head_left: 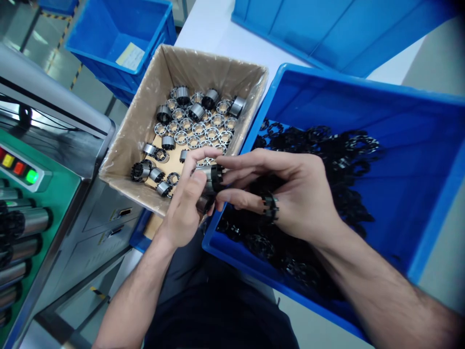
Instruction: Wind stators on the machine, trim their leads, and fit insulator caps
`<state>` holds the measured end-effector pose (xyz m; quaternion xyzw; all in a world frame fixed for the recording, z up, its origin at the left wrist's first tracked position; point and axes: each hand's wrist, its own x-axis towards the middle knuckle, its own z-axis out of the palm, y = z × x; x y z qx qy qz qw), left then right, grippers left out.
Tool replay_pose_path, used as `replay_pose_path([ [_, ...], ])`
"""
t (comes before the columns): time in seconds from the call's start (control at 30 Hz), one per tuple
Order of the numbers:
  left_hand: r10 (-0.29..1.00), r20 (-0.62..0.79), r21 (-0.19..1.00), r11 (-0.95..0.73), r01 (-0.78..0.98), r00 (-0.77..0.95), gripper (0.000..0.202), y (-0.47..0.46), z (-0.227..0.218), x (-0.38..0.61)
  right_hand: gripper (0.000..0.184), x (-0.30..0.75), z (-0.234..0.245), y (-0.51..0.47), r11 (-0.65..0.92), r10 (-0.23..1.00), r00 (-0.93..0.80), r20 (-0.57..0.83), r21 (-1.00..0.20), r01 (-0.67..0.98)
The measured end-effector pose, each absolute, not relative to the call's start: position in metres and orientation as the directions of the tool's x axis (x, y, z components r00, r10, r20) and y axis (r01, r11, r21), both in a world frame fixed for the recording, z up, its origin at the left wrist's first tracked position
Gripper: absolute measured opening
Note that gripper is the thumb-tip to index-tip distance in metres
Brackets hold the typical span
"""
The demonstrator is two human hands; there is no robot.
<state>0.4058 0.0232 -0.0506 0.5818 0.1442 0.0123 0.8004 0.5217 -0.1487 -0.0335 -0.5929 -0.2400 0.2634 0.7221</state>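
Observation:
My left hand is closed around a short metal cylinder above the front edge of the cardboard box. A black toothed ring sits on its right end, and the fingertips of my right hand touch this ring. A second cylinder, partly hidden, lies lower between the hands. Another black toothed ring is held at the base of my right thumb. Below my right hand is a blue bin with many loose black rings, partly hidden by the hand.
The plastic-lined cardboard box holds many metal cylinders, some with black ends. Other blue bins stand at the back. On the left, a machine has lit buttons and a row of cylinders on its green surface.

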Motion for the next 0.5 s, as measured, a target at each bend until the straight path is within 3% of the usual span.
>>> replay_pose_path([
  [0.33,0.129,-0.213,0.934,0.319,0.162,0.968,0.048,0.0271,-0.0467,0.4071,0.037,0.521,-0.0353,-0.149,0.143,0.674,0.738,-0.029,-0.975,-0.169],
  [0.5,0.114,-0.134,0.962,0.252,0.102,0.985,0.043,0.0277,-0.0536,0.4054,0.035,0.52,-0.0342,-0.1467,0.184,0.692,0.721,0.03,-0.973,-0.136],
])
